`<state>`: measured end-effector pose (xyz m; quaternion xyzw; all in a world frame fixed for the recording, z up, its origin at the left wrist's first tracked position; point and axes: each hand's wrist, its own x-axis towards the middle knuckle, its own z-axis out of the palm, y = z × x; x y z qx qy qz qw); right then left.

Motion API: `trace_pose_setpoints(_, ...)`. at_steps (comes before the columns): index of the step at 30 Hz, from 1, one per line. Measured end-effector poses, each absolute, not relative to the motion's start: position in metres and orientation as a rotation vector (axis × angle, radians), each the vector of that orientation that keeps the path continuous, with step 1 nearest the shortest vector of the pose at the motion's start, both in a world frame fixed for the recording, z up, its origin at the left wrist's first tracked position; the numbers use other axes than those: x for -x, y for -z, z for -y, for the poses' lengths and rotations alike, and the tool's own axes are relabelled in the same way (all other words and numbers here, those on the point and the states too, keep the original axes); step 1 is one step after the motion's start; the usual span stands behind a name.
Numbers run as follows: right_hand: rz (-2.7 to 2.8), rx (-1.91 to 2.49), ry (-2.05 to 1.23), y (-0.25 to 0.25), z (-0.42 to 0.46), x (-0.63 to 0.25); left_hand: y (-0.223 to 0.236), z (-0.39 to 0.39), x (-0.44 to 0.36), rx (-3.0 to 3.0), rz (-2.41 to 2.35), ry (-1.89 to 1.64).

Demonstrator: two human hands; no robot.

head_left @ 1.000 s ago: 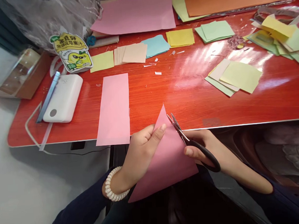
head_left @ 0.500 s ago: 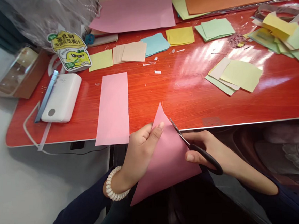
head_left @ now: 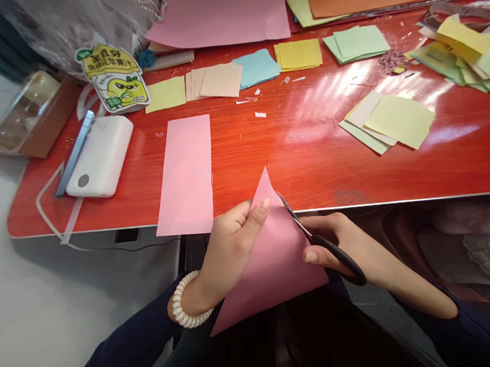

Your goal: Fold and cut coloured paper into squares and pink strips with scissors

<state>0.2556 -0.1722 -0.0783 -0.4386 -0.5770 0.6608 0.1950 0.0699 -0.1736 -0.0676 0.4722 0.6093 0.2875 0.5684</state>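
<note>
A sheet of pink paper point(head_left: 276, 265) is pinched in my left hand point(head_left: 235, 245), thumb on top, with one corner pointing up towards the table. My right hand point(head_left: 341, 244) is closed around the black handles of a pair of scissors point(head_left: 295, 219). The scissor blades lie together along the right edge of the sheet, pointing up and left. On the table, left of my hands, lies a pink paper strip point(head_left: 186, 176) whose near end sticks out over the edge. The fingers under the sheet are hidden.
The red table point(head_left: 248, 172) carries stacks of small coloured squares, among them blue ones point(head_left: 257, 68) and yellow-green ones point(head_left: 402, 119). At left lie a white power bank point(head_left: 100, 157) and a lemon-printed pouch point(head_left: 116, 80). Paper scraps point(head_left: 462, 45) are heaped far right.
The scissor blades, parted a second ago, have come together at the sheet's right edge. My right hand has shifted slightly right. My left hand keeps its pinch on the pink paper.
</note>
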Motion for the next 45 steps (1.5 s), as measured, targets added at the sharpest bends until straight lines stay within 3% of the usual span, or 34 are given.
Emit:
trace_pose_setpoints(15, 1.454, 1.246, -1.929, 0.079, 0.176, -0.249, 0.069, 0.175, -0.07, -1.077, -1.41, -0.694)
trace_pose_setpoints(29, 1.485, 1.305, -1.805, 0.084, 0.178, -0.25, 0.07, 0.175, -0.07, -1.079, -1.38, -0.68)
trace_pose_setpoints(45, 1.542, 1.272, -1.955, 0.08, 0.178, -0.254, 0.069, 0.175, -0.068, -1.069, -1.345, -0.708)
